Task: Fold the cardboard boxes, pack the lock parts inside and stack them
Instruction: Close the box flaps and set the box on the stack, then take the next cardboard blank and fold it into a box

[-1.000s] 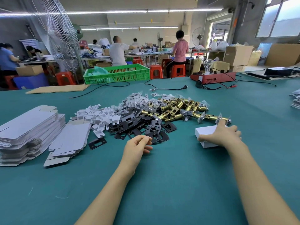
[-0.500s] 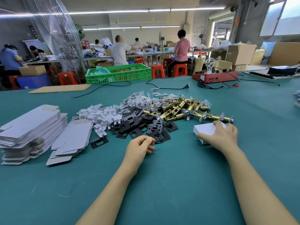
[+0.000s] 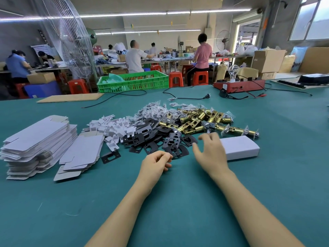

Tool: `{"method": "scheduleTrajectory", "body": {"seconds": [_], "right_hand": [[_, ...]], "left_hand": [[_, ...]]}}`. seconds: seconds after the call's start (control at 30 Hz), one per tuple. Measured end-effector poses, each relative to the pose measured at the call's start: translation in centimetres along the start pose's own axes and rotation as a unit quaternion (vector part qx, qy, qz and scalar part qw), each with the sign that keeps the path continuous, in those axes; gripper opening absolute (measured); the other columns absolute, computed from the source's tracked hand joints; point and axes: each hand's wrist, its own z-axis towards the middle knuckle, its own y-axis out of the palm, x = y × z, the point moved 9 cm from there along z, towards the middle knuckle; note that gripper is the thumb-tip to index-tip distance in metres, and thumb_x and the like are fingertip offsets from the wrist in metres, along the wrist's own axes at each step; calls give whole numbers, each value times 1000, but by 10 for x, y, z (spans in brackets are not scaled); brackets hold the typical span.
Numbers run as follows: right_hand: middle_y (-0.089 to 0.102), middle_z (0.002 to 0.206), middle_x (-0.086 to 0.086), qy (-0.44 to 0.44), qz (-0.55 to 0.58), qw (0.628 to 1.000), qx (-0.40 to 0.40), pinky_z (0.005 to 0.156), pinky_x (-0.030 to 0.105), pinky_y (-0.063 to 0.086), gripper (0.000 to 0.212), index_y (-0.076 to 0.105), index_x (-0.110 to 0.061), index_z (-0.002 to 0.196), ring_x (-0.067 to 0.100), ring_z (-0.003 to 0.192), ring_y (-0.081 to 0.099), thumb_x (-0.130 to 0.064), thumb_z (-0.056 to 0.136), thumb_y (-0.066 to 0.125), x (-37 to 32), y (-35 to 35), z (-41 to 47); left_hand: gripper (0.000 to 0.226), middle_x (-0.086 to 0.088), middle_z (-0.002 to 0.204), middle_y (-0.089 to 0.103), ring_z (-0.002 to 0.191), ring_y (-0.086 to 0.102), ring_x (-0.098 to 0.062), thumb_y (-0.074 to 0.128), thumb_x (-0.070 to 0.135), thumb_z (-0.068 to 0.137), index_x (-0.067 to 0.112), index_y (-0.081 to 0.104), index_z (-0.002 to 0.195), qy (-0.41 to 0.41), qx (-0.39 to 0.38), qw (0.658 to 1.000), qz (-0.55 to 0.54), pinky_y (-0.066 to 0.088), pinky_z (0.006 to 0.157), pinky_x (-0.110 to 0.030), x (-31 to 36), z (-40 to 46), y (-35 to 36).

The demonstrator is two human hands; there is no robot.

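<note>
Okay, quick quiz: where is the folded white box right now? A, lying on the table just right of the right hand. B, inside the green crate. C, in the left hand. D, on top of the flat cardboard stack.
A: the folded white box lies on the green table beside the right hand, which holds nothing.

A green crate (image 3: 133, 82) sits at eleven o'clock on the teal counter (image 3: 284, 175), a brown board (image 3: 71, 98) beside it; a red box (image 3: 238, 85) with a bulb (image 3: 233, 70) at one o'clock.
</note>
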Motion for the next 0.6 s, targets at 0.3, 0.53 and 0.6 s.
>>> {"method": "scheduleTrajectory", "body": {"seconds": [0.3, 0.53, 0.6], "right_hand": [[66, 73, 0, -13, 88, 986, -141, 57, 8, 35, 13, 69, -11, 81, 11, 68, 56, -20, 89, 63, 14, 20, -1], [69, 79, 1, -5, 84, 984, -157, 67, 22, 43, 17, 71, -10, 85, 13, 76, 59, -23, 91, 61, 18, 26, 0], [67, 78, -1, -6, 90, 983, -158, 62, 14, 40, 18, 70, -10, 84, 10, 74, 58, -23, 92, 60, 19, 27, 0]], "left_hand": [[23, -6, 110, 64, 95, 62, -21, 54, 15, 96, 12, 59, 118, -23, 215, 976, 27, 48, 83, -35, 1, 6, -90], [62, -11, 163, 14, 150, 2, -29, 45, 41, 100, 12, 27, 152, -143, 287, 827, 463, 5, 115, -61, -27, -12, -184], [65, -6, 164, 12, 151, -2, -25, 37, 49, 101, 15, 22, 154, -193, 245, 818, 483, 3, 114, -67, -45, -11, -184]]}}
